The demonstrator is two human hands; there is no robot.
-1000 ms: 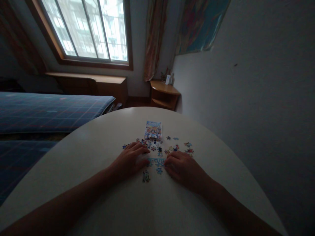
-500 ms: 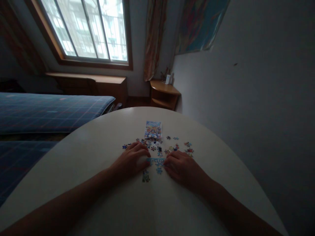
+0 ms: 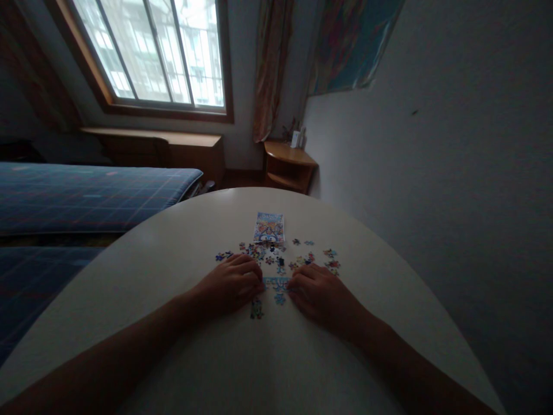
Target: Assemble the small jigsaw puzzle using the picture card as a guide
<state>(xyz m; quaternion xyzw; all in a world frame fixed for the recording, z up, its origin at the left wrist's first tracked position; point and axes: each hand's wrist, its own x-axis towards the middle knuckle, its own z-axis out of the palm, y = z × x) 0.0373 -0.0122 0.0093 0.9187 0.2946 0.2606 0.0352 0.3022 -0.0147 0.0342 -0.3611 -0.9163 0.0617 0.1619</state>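
Note:
A joined strip of light-blue jigsaw puzzle pieces (image 3: 276,282) lies flat on the round white table (image 3: 268,369). At its left end my left hand (image 3: 239,279) is closed, fingers curled and pressed on the strip. My right hand (image 3: 315,286) grips the opposite end with bent fingers, its fingertips partly hidden. Just below the strip sits a small light-blue puzzle piece (image 3: 280,299). A greenish joined cluster of pieces (image 3: 256,309) rests by my left wrist. Beyond my hands, loose puzzle pieces (image 3: 257,252) are heaped in front of a picture card (image 3: 269,227) with a blue cartoon character.
More puzzle pieces (image 3: 332,259) are scattered to the right, behind my right hand. A bed with a blue plaid mattress (image 3: 95,193) stands left of the table. A wooden corner shelf (image 3: 289,154) is at the back, and a white wall (image 3: 432,190) runs along the right.
My left hand has shifted slightly at the strip's left end, its fingers more curled. My right hand stays at the other end, nearly unmoved.

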